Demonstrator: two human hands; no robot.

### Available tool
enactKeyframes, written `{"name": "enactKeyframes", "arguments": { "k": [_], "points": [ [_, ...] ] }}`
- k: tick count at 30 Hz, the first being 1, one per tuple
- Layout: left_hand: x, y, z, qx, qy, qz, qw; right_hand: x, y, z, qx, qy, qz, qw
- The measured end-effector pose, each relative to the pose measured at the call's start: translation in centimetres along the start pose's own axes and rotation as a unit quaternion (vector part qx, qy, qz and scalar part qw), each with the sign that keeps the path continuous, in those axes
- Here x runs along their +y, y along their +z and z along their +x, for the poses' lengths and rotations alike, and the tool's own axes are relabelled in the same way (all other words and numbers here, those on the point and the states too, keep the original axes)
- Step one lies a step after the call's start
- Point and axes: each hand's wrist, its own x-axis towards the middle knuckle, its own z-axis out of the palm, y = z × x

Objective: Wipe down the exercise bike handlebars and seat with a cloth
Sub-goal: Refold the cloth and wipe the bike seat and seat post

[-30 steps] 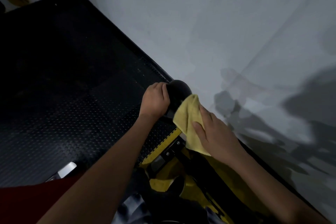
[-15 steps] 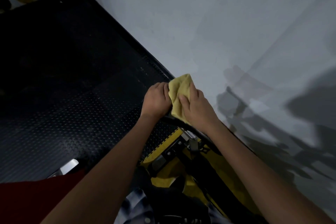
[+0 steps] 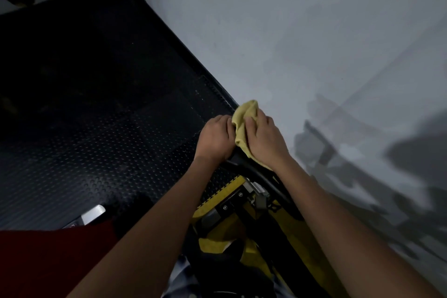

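A yellow cloth [image 3: 243,126] is bunched over the end of the black handlebar [image 3: 256,174] of the exercise bike. My right hand [image 3: 264,139] grips the cloth around that end, which the cloth hides. My left hand [image 3: 215,136] is curled round the handlebar just left of the cloth, touching it. The bike's yellow and black frame [image 3: 225,193] runs down toward me below the hands. The seat is not in view.
A black studded rubber floor mat [image 3: 96,128] fills the left side. A pale grey wall [image 3: 314,43] stands right of the bike, with dark shadows on it. A red garment [image 3: 48,261] and a small silver part [image 3: 93,213] lie at the lower left.
My right hand has slid the cloth up from below the handlebar's rounded end to over it, covering the black knob. My left hand has kept its hold.
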Motion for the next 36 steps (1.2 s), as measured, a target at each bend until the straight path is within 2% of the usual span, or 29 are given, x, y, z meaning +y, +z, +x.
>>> {"name": "enactKeyframes", "arguments": {
  "k": [2,5,11,14,19,22,30,33,36],
  "points": [
    [0.2,-0.2,-0.1,0.002,-0.001,-0.004,1.000,-0.3,0.3,0.4,0.002,-0.003,0.002,1.000],
    [-0.3,0.1,-0.2,0.009,-0.007,-0.010,1.000,1.3,0.0,-3.4,-0.006,-0.036,-0.033,0.999],
    [-0.4,0.3,-0.1,0.019,-0.006,-0.002,1.000,5.0,-3.3,-12.7,-0.077,-0.045,-0.087,0.992],
    [-0.4,0.2,-0.1,0.021,-0.011,-0.005,1.000,4.2,-2.7,-10.3,-0.073,-0.040,-0.107,0.991],
    [0.3,-0.3,-0.2,0.004,0.000,0.003,1.000,0.4,0.0,-1.9,0.014,-0.010,-0.053,0.998],
    [0.2,-0.5,-0.2,0.003,-0.008,-0.005,1.000,-0.8,0.6,-0.6,0.037,-0.016,-0.045,0.998],
    [-0.7,0.2,0.0,0.017,0.003,0.008,1.000,4.6,-2.2,-11.7,-0.030,-0.066,-0.092,0.993],
    [-0.6,0.2,0.0,0.013,0.003,0.011,1.000,4.8,-2.1,-10.6,-0.040,-0.062,-0.079,0.994],
    [-0.6,0.2,0.0,0.007,0.002,0.016,1.000,2.9,-0.7,-5.6,-0.023,-0.035,-0.069,0.997]
  ]
}}
